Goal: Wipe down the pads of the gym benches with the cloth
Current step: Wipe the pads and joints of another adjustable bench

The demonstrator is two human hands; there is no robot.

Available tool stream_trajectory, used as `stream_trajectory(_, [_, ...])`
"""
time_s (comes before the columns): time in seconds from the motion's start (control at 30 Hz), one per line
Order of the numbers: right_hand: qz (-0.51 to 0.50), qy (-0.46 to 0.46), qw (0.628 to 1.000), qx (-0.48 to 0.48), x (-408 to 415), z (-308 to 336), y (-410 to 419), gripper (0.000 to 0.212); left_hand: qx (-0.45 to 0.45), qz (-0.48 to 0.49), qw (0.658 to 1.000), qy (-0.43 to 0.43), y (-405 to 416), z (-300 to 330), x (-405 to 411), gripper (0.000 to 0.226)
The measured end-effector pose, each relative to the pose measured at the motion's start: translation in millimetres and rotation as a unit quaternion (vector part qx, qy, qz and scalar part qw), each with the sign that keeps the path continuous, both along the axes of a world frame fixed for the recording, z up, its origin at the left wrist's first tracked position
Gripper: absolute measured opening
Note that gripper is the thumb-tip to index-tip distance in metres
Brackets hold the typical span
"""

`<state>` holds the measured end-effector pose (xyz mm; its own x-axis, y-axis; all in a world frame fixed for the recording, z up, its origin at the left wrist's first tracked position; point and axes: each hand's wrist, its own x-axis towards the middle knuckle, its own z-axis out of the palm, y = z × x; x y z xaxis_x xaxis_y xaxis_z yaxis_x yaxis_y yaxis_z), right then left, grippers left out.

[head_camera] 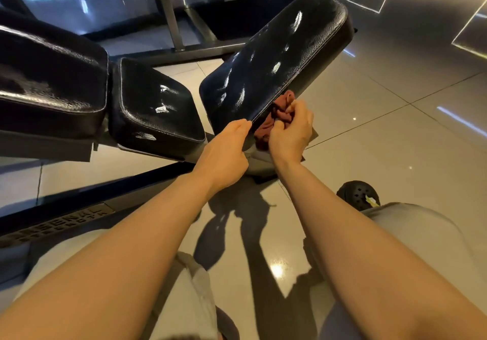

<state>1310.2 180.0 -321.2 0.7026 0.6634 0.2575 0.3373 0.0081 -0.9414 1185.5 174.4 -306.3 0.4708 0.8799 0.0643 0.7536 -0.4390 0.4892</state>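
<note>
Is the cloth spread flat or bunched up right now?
Bunched up. The reddish cloth is crumpled into folds in the right hand, whose fingers curl round it, against the lower edge of the tilted pad.
</note>
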Motion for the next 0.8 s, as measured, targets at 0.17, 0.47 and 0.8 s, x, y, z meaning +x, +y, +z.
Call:
stream_trajectory(0.17, [-0.044,-0.033,0.997,0.058,0,2,-1,0.022,-0.004,0.001,1.0,0.003,0,1,0,0.071])
stream_trajectory(0.47, [0.136,-0.05,0.982,-0.117,-26,-27,-29,0.031,-0.009,0.007,1.0,0.021,-7,6,-5,0.065])
stream_trajectory(0.8, [0.04,-0.049,0.998,-0.003,-29,-14,-22,0.049,-0.024,0.019,0.999,0.032,-7,5,-14,0.064])
